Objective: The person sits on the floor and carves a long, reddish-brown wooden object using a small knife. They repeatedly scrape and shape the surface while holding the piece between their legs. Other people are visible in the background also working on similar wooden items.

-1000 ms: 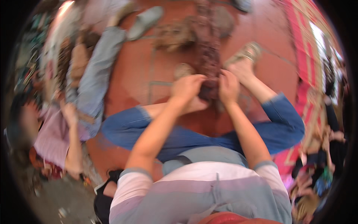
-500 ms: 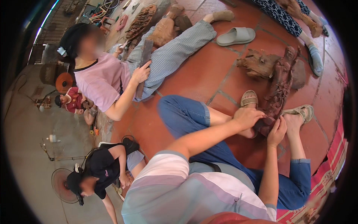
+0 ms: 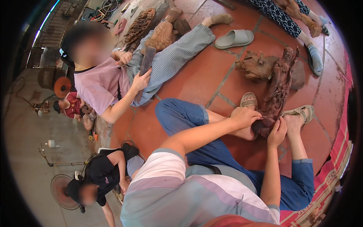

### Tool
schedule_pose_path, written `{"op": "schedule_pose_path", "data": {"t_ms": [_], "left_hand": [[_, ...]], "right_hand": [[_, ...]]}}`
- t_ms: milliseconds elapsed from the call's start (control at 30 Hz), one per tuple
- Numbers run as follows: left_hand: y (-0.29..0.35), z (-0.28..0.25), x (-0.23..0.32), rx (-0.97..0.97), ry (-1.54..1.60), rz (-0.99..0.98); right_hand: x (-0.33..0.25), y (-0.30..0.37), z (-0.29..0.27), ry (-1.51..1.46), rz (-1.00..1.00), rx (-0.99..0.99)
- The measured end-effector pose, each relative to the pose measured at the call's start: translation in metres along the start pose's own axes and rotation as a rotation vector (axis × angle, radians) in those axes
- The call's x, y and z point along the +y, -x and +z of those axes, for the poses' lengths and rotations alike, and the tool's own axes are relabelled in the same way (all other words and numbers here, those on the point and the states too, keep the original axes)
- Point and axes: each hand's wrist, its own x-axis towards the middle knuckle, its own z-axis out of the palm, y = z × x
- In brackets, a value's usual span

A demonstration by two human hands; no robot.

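A dark reddish-brown wooden carving of a figure lies tilted between my sandalled feet, its base toward me. Its far part rests against a rough block of wood. Over the left side of the base, my left hand is closed, fingertips pressed together at the wood; whatever they may pinch is too small to make out. On the other side, my right hand grips the edge of the base, its fingers together along the wood.
A grey slipper lies on the red tiles. At left, a co-worker in a pink shirt holds a dark flat piece beside a lighter carving. A person in black bends near a fan. Red patterned matting borders the right.
My hands stay at the carving's base with only slight shifts. The co-worker in pink has raised one hand near the dark flat piece. The whole view has shifted slightly.
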Motion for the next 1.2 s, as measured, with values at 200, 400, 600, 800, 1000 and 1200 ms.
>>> {"op": "schedule_pose_path", "data": {"t_ms": [200,400,600,800,1000,1200], "left_hand": [[0.003,0.014,0.007,0.198,0.095,-0.027],[-0.01,0.014,0.017,0.161,0.073,0.027],[-0.019,0.017,0.0,0.073,-0.05,0.11],[-0.025,0.018,-0.003,0.111,-0.023,0.115],[-0.007,0.006,0.008,0.129,0.143,0.009],[-0.037,0.031,-0.012,0.118,0.101,0.196]], "right_hand": [[-0.004,0.003,-0.005,0.014,-0.012,-0.002],[0.0,-0.001,-0.004,-0.012,-0.017,0.036],[-0.003,0.0,-0.001,0.008,-0.02,0.031],[-0.011,-0.001,-0.008,-0.008,0.006,0.022],[-0.008,0.004,-0.001,0.007,-0.016,0.038],[-0.012,-0.005,-0.004,-0.023,0.022,0.052]]}}
